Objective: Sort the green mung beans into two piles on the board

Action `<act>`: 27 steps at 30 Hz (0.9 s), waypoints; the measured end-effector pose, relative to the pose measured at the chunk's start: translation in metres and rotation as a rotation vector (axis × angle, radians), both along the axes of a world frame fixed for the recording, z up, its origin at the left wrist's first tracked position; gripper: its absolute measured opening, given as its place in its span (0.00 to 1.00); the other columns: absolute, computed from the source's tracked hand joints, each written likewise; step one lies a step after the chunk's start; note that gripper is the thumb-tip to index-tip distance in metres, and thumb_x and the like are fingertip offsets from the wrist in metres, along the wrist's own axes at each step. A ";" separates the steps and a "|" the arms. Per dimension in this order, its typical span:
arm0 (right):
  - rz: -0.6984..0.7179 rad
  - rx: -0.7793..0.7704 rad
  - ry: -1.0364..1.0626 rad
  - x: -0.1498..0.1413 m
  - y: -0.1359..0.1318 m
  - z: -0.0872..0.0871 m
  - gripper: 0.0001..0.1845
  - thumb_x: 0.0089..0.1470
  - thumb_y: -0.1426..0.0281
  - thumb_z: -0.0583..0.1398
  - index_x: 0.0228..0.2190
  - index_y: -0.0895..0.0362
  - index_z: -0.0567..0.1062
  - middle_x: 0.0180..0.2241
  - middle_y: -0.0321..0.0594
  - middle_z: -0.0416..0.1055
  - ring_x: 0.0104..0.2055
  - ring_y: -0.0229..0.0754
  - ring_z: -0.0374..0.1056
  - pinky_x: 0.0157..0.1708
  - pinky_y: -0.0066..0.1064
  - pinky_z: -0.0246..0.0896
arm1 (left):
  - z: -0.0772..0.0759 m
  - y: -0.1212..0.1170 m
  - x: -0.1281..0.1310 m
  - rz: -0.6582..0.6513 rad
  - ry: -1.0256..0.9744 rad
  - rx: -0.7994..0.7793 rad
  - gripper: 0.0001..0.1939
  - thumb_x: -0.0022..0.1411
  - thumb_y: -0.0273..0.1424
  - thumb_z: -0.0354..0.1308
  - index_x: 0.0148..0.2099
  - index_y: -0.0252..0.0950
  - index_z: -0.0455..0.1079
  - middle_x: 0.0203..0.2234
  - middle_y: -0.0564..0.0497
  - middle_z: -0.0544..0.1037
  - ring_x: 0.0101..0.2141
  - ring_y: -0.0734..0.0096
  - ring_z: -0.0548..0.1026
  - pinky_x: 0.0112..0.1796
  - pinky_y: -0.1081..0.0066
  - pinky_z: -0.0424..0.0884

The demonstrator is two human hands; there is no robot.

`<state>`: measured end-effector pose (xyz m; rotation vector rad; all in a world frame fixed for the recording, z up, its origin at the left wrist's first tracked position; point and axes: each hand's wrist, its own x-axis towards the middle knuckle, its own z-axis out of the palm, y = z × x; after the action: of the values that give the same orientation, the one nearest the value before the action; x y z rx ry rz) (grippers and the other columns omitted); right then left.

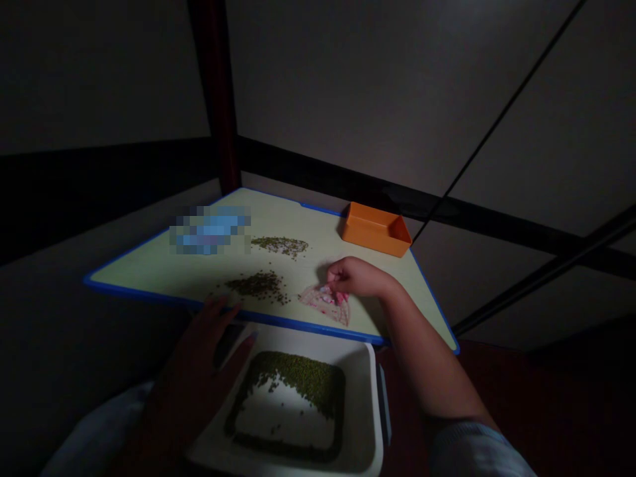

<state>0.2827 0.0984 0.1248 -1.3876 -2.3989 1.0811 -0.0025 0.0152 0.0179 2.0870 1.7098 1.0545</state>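
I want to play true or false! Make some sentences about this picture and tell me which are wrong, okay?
1. An orange rectangular box sits on the pale, blue-edged table. True.
2. The right hand is inside that box. False: it is at a pink patterned triangular piece.
3. The white rectangular tub is brimming with small green grains. False: part of its bottom shows.
4. Two loose patches of small dark grains lie on the table. True.
5. The left hand is clenched tight. False: it is spread open.

- Blue item (pixel 213 230): pixelated (kind untellable).
- Bin (pixel 373 411): lower rim cut off, left side behind left hand (pixel 211 354).
- Right hand (pixel 354 277): fingertips partly hidden at pink item (pixel 325 310).
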 end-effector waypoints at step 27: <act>-0.058 0.192 -0.009 -0.002 0.005 -0.001 0.08 0.49 0.81 0.58 0.21 0.61 0.71 0.15 0.30 0.66 0.21 0.31 0.58 0.27 0.25 0.48 | 0.007 0.001 -0.013 -0.054 0.083 -0.009 0.28 0.60 0.47 0.48 0.59 0.41 0.62 0.63 0.46 0.60 0.64 0.59 0.54 0.61 0.51 0.55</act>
<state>0.2810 0.1034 0.1235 -1.3895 -2.3803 0.8083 -0.0153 0.0166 0.0254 2.1869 1.6814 0.9552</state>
